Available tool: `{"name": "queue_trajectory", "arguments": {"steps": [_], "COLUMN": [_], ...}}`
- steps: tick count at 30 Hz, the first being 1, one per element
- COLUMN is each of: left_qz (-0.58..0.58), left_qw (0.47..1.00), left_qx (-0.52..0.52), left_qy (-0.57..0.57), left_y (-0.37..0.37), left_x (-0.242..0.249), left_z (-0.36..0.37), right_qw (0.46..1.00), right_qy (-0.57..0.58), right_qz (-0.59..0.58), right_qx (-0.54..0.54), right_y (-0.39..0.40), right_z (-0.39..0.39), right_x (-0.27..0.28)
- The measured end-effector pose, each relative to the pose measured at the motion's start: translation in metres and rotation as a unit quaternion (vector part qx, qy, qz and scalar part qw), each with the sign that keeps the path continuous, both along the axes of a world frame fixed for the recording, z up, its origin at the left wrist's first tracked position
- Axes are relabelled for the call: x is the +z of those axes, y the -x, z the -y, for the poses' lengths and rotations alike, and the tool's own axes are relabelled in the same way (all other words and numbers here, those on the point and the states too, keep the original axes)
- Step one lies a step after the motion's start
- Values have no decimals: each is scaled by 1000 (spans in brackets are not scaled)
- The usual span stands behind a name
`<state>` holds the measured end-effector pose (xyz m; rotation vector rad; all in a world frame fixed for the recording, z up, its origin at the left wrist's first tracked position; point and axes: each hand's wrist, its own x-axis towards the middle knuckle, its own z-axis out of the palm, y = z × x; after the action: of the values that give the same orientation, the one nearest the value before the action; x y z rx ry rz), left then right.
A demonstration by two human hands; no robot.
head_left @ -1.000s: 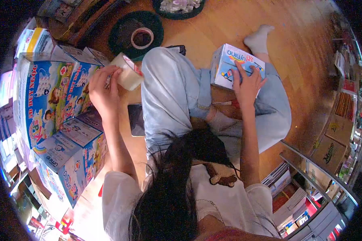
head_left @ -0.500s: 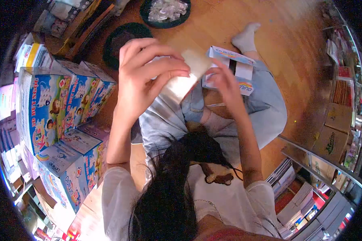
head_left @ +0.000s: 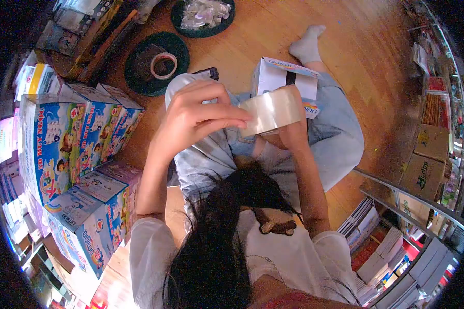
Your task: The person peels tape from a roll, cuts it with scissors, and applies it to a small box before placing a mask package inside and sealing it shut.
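Observation:
A wide roll of clear packing tape (head_left: 271, 112) is in front of me, above my lap. My right hand (head_left: 294, 129) is wrapped round its right side, with some of the fingers hidden behind the roll. My left hand (head_left: 198, 116) pinches at the roll's left edge, thumb and forefinger together; whether a loose tape end is between them is hard to see. Just beyond the roll, a small open white and blue carton (head_left: 286, 80) rests on my crossed legs. A black strip shows inside it.
Printed blue boxes (head_left: 62, 149) are stacked at my left. Ahead on the wooden floor are a green basket (head_left: 134, 77) holding a tape ring (head_left: 163, 66) and another green basket (head_left: 183, 31) of clear plastic pieces. Shelves with brown cartons (head_left: 423, 175) line the right side.
The tape roll has moved right and is turned more level, with my right hand now around it. My left hand has come down slightly. The tape ring in the basket has come into view.

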<state>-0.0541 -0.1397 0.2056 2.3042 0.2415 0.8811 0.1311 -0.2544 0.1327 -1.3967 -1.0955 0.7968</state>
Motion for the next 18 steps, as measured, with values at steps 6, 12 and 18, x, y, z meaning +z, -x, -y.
{"name": "queue_trajectory", "arguments": {"steps": [6,12,18], "left_qz": [5,-31,40], "left_qw": [997,977,902], "left_qx": [-10,22,74], "left_qy": [79,207,424], "left_y": [-1,-3,-20], "left_x": [-13,-15,-31], "left_z": [8,21,34], "right_qw": [998,998,995], "right_qy": [-5,9,-13], "right_qz": [-26,31,57], "right_qx": [-50,-59,-81], "right_y": [-2,-8,-5], "right_z": [4,12,16], "right_x": [13,21,29]}}
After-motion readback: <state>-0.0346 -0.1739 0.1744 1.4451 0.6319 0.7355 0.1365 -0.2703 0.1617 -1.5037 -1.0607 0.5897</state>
